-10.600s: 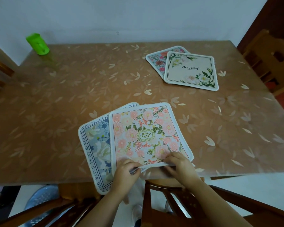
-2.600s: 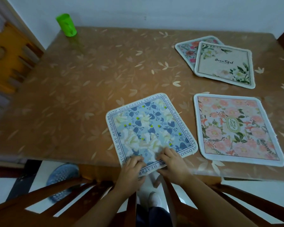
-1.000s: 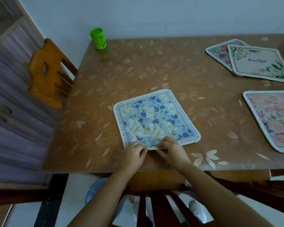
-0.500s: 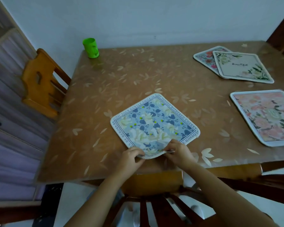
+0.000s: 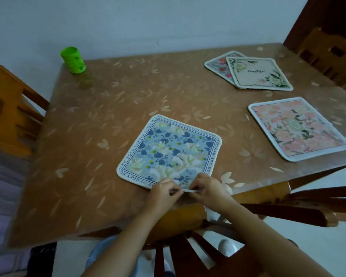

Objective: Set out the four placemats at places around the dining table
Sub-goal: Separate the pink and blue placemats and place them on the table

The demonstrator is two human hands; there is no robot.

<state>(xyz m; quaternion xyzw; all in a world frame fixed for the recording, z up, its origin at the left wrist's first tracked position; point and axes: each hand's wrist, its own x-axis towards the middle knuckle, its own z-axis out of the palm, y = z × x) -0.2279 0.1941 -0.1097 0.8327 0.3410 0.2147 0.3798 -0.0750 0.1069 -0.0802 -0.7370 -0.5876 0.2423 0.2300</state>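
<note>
Four placemats (image 5: 168, 152) (image 5: 300, 128) (image 5: 258, 74) (image 5: 218, 64), one cup (image 5: 73, 59).

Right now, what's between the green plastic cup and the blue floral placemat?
Nothing: in the head view, only bare leaf-patterned brown tabletop lies between the green plastic cup and the blue floral placemat.

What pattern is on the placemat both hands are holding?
The placemat shows blue leaves and cream flowers inside a lettered border; head view.

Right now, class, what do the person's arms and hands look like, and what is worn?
Both forearms are bare, with no sleeves in view. The left hand and right hand wear no gloves, and no watch or bracelet shows at either wrist.
</note>
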